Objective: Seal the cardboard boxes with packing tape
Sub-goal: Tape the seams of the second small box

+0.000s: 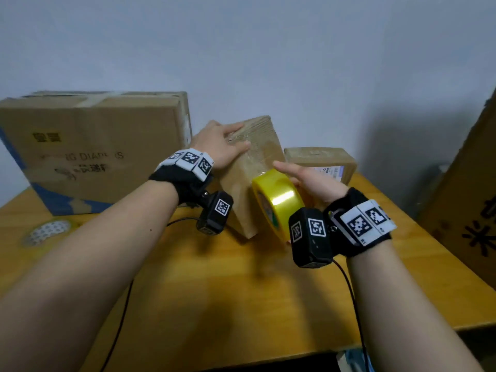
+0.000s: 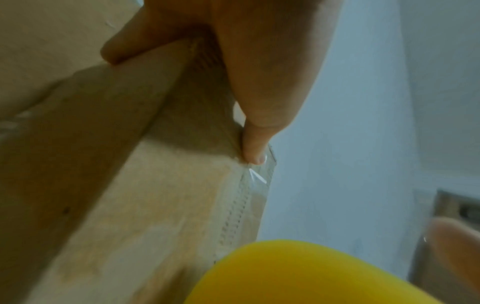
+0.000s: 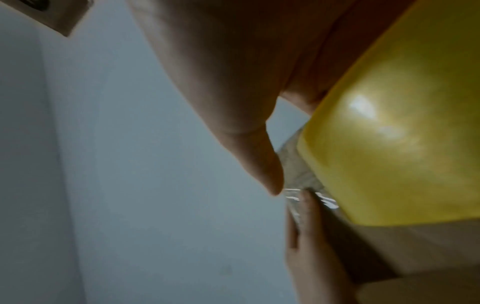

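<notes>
A small cardboard box (image 1: 248,170) stands tilted on the wooden table (image 1: 241,291), with clear tape across its upper face. My left hand (image 1: 230,140) grips its top corner, fingers over the far side and thumb (image 2: 255,148) pressing the tape strip (image 2: 257,179) onto the face. My right hand (image 1: 303,178) holds a yellow roll of packing tape (image 1: 279,202) against the box's right side, one digit stretched toward the box. In the right wrist view the tape roll (image 3: 402,144) fills the right side, and clear tape runs from it to the box. The other right fingers are hidden.
A large printed cardboard box (image 1: 94,149) stands at the back left against the wall. A flat small box (image 1: 319,159) lies behind my right hand. Another tall box (image 1: 467,197) leans at the right edge. A round mesh object (image 1: 48,232) lies at the table's left.
</notes>
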